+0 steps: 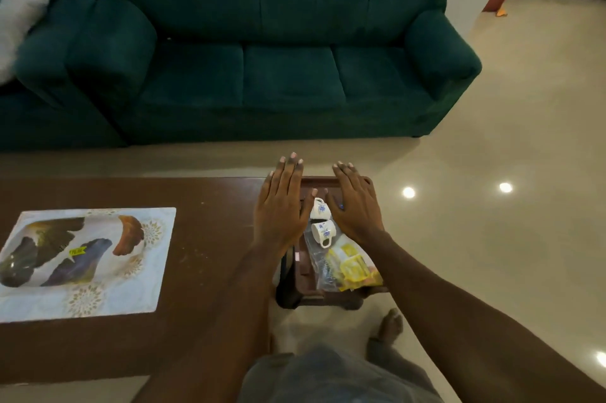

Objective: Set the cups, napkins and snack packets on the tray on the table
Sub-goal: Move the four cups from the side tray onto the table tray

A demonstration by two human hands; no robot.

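Observation:
Two small white cups with blue flowers lie on their sides on a dark brown tray [316, 180]: the far cup [319, 208] and the near cup [323, 231]. Clear and yellow snack packets [351, 266] lie on the tray's near end. The tray rests on a small stool beside the table's right end. My left hand [282, 205] and my right hand [355, 205] hover flat above the tray, fingers spread, one on each side of the cups, holding nothing. Napkins are not visible to me.
The long brown table [210, 238] stretches left, with a printed placemat [85, 261] on it. A green sofa [262, 58] stands beyond. My bare foot [390, 325] is on the tiled floor below the stool.

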